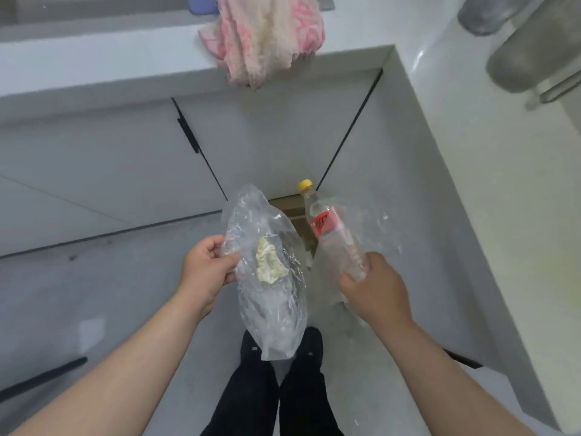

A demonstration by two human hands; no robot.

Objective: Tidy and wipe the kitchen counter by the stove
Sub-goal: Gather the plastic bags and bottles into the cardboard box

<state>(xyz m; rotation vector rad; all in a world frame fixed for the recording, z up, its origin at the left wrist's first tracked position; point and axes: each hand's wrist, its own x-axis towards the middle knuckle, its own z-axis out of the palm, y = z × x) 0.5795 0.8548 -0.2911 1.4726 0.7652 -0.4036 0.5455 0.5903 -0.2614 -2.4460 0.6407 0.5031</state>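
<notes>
My left hand (209, 262) grips the edge of a clear plastic bag (267, 297) that hangs over the floor, with a pale crumpled lump (268, 262) inside it. My right hand (374, 284) holds the bottom of an empty clear plastic bottle (333, 231) with a red label and a yellow cap (305, 185); thin clear plastic film (377, 228) also hangs about that hand. A pink and cream cloth (267, 39) lies on the white counter (94, 64) and droops over its front edge.
White cabinet doors (110, 171) with a dark handle (188, 130) run below the counter. A brown cardboard box (292, 209) sits on the floor in the corner behind the bag. Grey pots (534, 48) stand on the right counter. My dark trousers (276, 388) are below.
</notes>
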